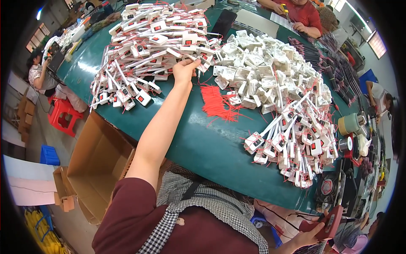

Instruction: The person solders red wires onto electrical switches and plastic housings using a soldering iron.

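My left hand (185, 73) is stretched far across the table, with thumb and fingers closed on a small white plastic casing (203, 64) at the right edge of a big heap. That heap (146, 48) is made of white casings on white stems, with red and black inserts and thin red wires. At the lower right my right hand (312, 235) grips a dark red handheld tool (331, 223), whose exact kind I cannot make out. Right of my left hand lies a bunch of short red wires (216, 103). Beyond it is a pile of loose white casings (264, 63).
The green table (198, 139) also carries a second heap of stemmed white casings (298, 135), dark cable bundles (334, 72) and a green-and-silver cylinder (349, 124). An opened cardboard box (99, 163) stands at the table's left edge. A co-worker (302, 19) in red sits opposite.
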The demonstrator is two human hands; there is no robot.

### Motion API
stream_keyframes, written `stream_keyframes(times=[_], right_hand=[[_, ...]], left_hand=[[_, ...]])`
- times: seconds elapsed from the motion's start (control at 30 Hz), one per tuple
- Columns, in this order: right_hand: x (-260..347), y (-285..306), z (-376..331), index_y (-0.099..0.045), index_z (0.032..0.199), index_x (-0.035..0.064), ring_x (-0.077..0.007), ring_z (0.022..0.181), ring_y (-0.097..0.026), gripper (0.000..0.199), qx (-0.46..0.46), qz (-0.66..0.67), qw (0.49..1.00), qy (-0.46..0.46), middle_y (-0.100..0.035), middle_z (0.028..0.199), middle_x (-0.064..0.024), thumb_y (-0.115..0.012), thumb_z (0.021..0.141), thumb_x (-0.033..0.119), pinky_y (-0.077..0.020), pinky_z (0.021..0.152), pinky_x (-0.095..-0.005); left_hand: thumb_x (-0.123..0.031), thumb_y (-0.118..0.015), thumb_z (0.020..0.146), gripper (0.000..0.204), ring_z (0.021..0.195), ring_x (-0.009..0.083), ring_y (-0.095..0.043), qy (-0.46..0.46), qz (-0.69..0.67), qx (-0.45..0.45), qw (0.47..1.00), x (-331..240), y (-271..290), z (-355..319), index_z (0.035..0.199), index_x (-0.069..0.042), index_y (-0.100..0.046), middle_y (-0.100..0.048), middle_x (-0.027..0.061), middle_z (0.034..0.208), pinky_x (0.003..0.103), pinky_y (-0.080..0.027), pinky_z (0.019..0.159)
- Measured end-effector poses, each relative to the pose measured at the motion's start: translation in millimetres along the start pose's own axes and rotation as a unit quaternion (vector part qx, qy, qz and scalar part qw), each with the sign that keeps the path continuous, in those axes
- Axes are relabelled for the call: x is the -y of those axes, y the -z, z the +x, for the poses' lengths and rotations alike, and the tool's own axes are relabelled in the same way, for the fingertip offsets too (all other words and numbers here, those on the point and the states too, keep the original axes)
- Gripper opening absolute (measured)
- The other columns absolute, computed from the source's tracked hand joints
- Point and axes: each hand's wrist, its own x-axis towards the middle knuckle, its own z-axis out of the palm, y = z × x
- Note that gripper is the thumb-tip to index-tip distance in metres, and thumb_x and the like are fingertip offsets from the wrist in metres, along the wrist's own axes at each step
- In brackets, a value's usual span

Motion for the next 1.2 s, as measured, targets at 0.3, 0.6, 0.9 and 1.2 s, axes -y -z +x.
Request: stream_keyframes(times=[0.3, 0.6, 0.9, 1.2], right_hand=[[-4, 1, -1, -0.041, 0.120, -0.0054, -0.0105, 0.061, -0.048, 0.042, 0.049, 0.041, 0.998, -0.004, -0.058, 0.108, -0.0146, -0.050, 0.091, 0.024, -0.0399, 0.048, -0.0191], [24, -46, -14, -0.033, 0.124, -0.0033, -0.0165, 0.060, -0.047, 0.060, 0.105, 0.135, 0.985, -0.012, -0.052, 0.112, -0.0217, -0.053, 0.088, 0.040, -0.0376, 0.051, -0.0237], [18, -54, -45, -0.032, 0.124, -0.0064, -0.0139, 0.058, -0.045, 0.074, 0.239, 0.170, 0.953, -0.077, -0.051, 0.113, -0.0187, -0.050, 0.084, 0.053, -0.0377, 0.053, -0.0224], [33, -67, -65, -0.031, 0.129, -0.0023, -0.0143, 0.058, -0.049, 0.079, 0.271, 0.172, 0.940, -0.112, -0.053, 0.108, -0.0172, -0.058, 0.079, 0.054, -0.0411, 0.060, -0.0223]], left_hand=[[-0.012, -0.072, 0.071, 0.020, 0.053, 0.0068, -0.051, 0.204, 0.093, 0.192, 0.955, -31, 46, -142, 0.083, 0.002, -0.063, -0.063, 0.0039, 0.070, 0.021, -0.040, 0.046], [-0.013, -0.060, 0.083, 0.020, 0.052, 0.0228, -0.056, 0.035, 0.486, 0.170, 0.856, -50, 80, -243, 0.092, 0.000, -0.048, -0.056, 0.0111, 0.060, 0.031, -0.044, 0.050], [-0.010, -0.070, 0.066, 0.021, 0.072, 0.0220, -0.051, -0.131, 0.540, 0.366, 0.747, -62, 130, -249, 0.078, -0.007, -0.053, -0.049, 0.0043, 0.074, 0.034, -0.043, 0.062], [-0.012, -0.070, 0.069, 0.018, 0.064, 0.0213, -0.052, -0.111, 0.457, 0.302, 0.829, -43, 131, -262, 0.073, -0.004, -0.056, -0.053, 0.0045, 0.069, 0.033, -0.042, 0.057]])
